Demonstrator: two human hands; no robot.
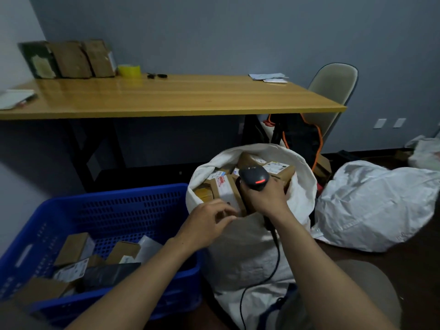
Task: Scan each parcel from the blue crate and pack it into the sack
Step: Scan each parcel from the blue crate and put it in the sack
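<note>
While your right hand (264,197) grips the black handheld scanner (253,178), your left hand (207,226) curls its fingers (220,209) at a brown cardboard parcel (226,192) atop the brimming white woven sack (238,246), hold unclear; overfilling may spill it.

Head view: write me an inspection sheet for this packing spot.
Surface: dark floor; wooden table behind.
Job's things: blue crate holds parcels; open sack holds labelled boxes.
Clutter: cartons and tape roll on table; filled white bag at right.
Hands: right hand grips scanner over sack; left hand curled at sack's mouth, grip unclear.
Cables: scanner cable hangs down sack's front.
Surroundings: chair, grey wall.
</note>
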